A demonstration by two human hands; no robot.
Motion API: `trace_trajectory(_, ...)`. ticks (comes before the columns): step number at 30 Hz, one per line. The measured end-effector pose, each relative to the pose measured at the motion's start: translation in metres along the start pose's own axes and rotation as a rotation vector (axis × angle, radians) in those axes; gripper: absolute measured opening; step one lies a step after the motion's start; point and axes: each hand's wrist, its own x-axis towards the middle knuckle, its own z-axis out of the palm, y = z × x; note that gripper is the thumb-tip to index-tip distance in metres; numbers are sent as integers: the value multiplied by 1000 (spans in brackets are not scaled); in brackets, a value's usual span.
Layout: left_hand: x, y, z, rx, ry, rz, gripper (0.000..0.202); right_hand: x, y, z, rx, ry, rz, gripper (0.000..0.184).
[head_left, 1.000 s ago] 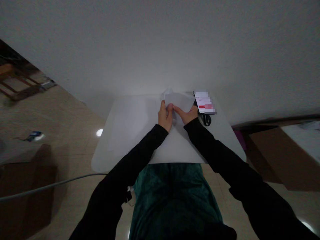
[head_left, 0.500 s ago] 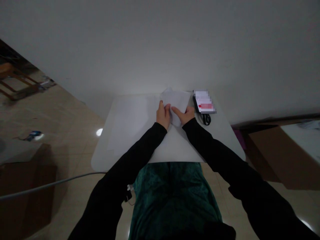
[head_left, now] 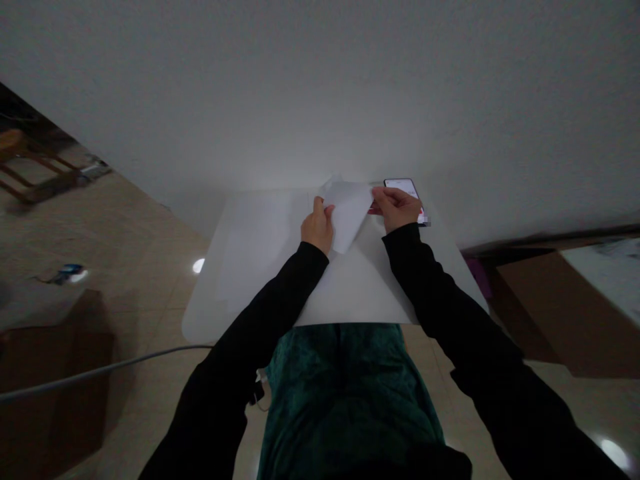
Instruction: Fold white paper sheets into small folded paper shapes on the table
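A folded white sheet of paper (head_left: 349, 212) is held above the table between my hands. My left hand (head_left: 318, 225) is closed on its left side, with the thumb on the front. Fingers of my right hand (head_left: 397, 205) pinch the paper's upper right edge. Behind my right hand lies a phone (head_left: 401, 185) with a lit screen, partly covered by the hand. More white paper (head_left: 263, 233) lies flat on the table to the left of my hands.
The white table (head_left: 360, 300) stands against a pale wall (head_left: 320, 87). A grey cable (head_left: 125, 361) runs in from the left. Cardboard boxes (head_left: 575, 313) stand at the right and at the lower left. A wooden stool (head_left: 25, 150) is at the far left.
My right hand has moved right and up along the paper to its upper right edge, now covering part of the phone. My left hand has shifted slightly left, still gripping the paper.
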Motion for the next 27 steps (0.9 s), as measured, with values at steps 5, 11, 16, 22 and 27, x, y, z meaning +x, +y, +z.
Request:
trace_trajectory(5, 1, -2, -4, 72, -16, 25, 33, -2, 0, 0, -13, -37, -3, 32)
trace_trajectory(11, 2, 1, -6, 108, -33, 49, 33, -4, -3, 1, 49, -14, -43, 34)
trace_trajectory(16, 1, 3, -8, 81, -36, 47, 34, -8, -5, 2, 74, 64, 30, 41)
trace_trajectory(22, 1, -2, -10, 19, -11, 26, 31, -27, -1, 15, -4, -91, 246, 47)
trace_trajectory(27, 4, -3, -9, 69, 11, 0, 31, -35, 1, 22, 25, -169, 328, 49)
